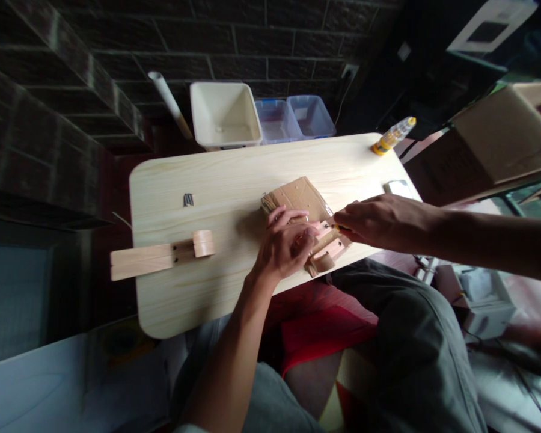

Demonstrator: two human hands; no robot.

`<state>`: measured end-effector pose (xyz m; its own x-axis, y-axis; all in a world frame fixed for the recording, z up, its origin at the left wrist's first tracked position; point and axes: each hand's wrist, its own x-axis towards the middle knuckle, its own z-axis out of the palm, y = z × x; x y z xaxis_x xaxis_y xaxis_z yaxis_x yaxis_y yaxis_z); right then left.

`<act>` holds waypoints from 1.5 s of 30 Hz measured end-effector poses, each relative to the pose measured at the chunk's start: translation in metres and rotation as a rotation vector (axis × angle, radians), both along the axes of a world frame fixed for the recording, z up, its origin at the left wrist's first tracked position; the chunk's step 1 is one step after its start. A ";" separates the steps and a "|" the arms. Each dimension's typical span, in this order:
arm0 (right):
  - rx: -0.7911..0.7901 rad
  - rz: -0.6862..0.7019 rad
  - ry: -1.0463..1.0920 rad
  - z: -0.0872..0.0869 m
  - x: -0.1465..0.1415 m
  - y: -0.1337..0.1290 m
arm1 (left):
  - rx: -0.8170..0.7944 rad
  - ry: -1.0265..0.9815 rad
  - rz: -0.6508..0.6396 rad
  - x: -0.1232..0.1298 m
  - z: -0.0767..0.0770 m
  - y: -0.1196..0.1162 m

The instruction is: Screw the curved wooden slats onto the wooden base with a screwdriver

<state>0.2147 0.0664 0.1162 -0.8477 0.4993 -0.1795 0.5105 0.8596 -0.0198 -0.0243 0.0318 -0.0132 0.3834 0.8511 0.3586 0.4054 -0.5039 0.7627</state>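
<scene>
One right grip (364, 221) closes round a mostly hidden tool (342, 228), the left grip (283, 245), its hold unclear, touches a seemingly part-fastened wooden piece (333, 246) on cardboard (295, 195) at frame centre, and dark screws (188, 199) lie apparently unused centre-left on the counter (171, 307).

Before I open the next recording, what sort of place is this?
Probably a small workshop corner indoors: a light-topped table, a wooden piece overhanging its left edge, and a dark brick wall behind.
</scene>
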 end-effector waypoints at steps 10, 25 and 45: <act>-0.013 -0.447 -0.109 0.008 -0.029 -0.017 | 0.005 -0.021 0.001 0.000 0.000 0.000; -0.026 0.023 -0.085 0.011 -0.003 -0.002 | 0.023 -0.032 0.005 0.001 0.000 0.000; 0.038 0.025 -0.121 0.002 -0.003 0.001 | 0.013 -0.031 0.002 0.001 0.001 -0.001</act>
<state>0.2120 0.0677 0.1184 -0.8334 0.4865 -0.2624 0.4855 0.8712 0.0732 -0.0236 0.0312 -0.0119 0.3702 0.8470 0.3815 0.3830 -0.5133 0.7680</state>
